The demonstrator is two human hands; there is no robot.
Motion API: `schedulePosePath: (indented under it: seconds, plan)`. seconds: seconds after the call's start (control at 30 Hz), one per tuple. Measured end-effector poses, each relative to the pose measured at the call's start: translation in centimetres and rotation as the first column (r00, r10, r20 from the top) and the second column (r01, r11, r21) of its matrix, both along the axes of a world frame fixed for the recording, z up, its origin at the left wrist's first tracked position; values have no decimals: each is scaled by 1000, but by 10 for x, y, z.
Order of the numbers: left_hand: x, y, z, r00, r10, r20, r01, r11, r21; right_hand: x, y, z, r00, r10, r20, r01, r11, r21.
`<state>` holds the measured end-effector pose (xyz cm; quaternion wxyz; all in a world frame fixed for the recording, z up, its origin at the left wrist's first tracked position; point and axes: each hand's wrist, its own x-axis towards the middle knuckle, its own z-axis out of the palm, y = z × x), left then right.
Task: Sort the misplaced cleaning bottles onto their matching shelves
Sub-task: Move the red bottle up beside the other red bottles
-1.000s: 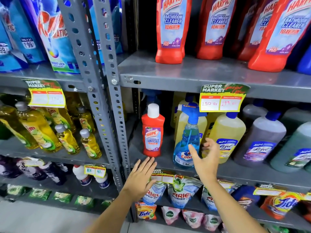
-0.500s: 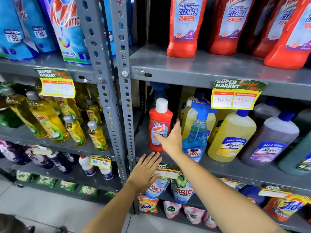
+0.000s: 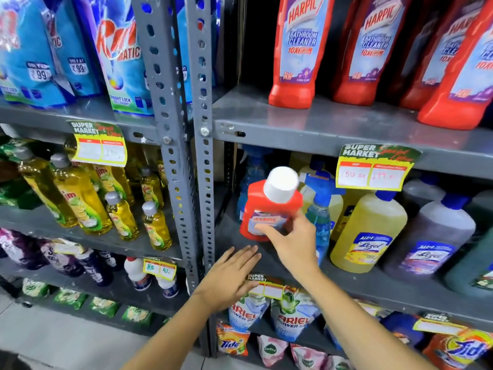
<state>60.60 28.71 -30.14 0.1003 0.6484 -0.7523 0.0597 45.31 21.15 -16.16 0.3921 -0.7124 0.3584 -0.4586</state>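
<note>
— While you're over there, what's the right hand [image 3: 290, 236] got?

— Its fingers are wrapped round a small red Harpic bottle [image 3: 269, 209] with a white cap [image 3: 281, 184]; the bottle is tipped, cap leaning out toward us, in front of the middle shelf [image 3: 373, 283]; whether its base touches the shelf I can't tell.

— What's beside it?

— A blue spray bottle [image 3: 320, 209] just to its right; then a yellow Lizol bottle [image 3: 368, 231] and a purple one [image 3: 429, 244]; a price tag [image 3: 373, 169] hangs above them.

— And the other hand?

— The left hand [image 3: 229, 276] is flat, fingers spread and holding nothing, at the shelf's front edge by the upright post [image 3: 202, 156].

— The matching ones?

— Big red Harpic bottles [image 3: 298, 49] stand on the upper shelf [image 3: 306, 121].
</note>
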Motion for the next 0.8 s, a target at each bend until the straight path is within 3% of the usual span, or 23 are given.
schedulePosePath:
  seconds: [0.17,0.33,0.4,0.47,0.57,0.8]
  plan:
    - [3,-3,113,997,-62,49,74,953,-295,-60,22,117,970,-15,242,64,978,-197]
    - [-12,-13,225,983,-160,87,180,774,-606,-100,4,224,901,-12,434,202,897,-394]
    - [-17,-28,257,987,-124,104,161,747,-645,-105,-17,254,890,-33,455,251,869,-427]
    - [-18,-47,278,994,-55,89,98,784,-612,-105,-46,274,908,-27,417,234,861,-452]
    - [-19,-70,287,997,16,77,29,838,-545,-96,-86,285,970,-30,241,130,904,-407]
    - [-24,-79,287,996,67,59,-17,795,-606,-67,-123,270,997,4,83,14,977,-215]
